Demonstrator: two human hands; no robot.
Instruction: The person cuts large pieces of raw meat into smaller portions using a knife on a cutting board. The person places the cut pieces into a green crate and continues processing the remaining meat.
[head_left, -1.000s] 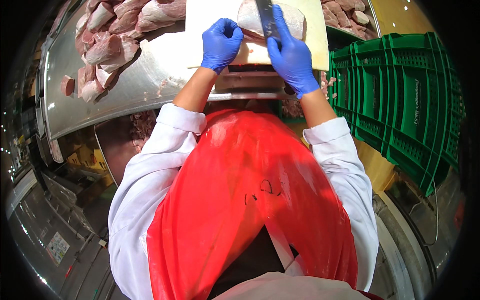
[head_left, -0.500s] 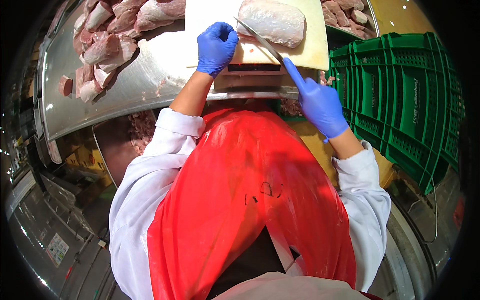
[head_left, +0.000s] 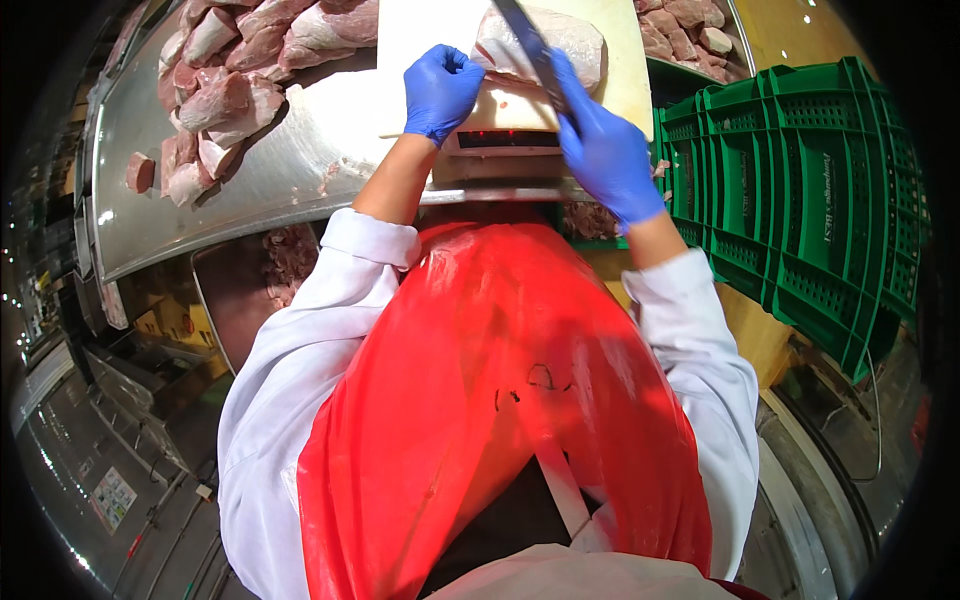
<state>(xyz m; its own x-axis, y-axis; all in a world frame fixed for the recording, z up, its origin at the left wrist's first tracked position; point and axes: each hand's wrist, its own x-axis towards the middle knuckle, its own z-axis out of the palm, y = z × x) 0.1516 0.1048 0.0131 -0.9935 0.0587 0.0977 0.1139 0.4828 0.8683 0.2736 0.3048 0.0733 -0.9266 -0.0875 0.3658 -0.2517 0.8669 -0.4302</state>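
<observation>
A large pale slab of meat (head_left: 578, 42) lies on the white cutting board (head_left: 625, 110). At its near left corner my left hand (head_left: 440, 95), in a blue glove, is closed with the fingertips pinched on the meat's edge. My right hand (head_left: 610, 155), also gloved in blue, grips a knife (head_left: 532, 42), its index finger stretched along the back of the blade. The blade passes over the slab, pointing away and to the left, and the tip runs out at the top of the view. The knife's handle is mostly hidden in my palm.
Many cut meat pieces (head_left: 225, 100) are heaped on the steel table (head_left: 130, 235) to the left. More meat (head_left: 680, 35) sits in a container at the far right. A green plastic crate (head_left: 800, 190) stands at the right. Under the table edge are meat trimmings (head_left: 285, 265).
My right hand has moved up and left, carrying the knife farther over the slab. The left hand stays at the slab's corner. The whole view has shifted slightly.
</observation>
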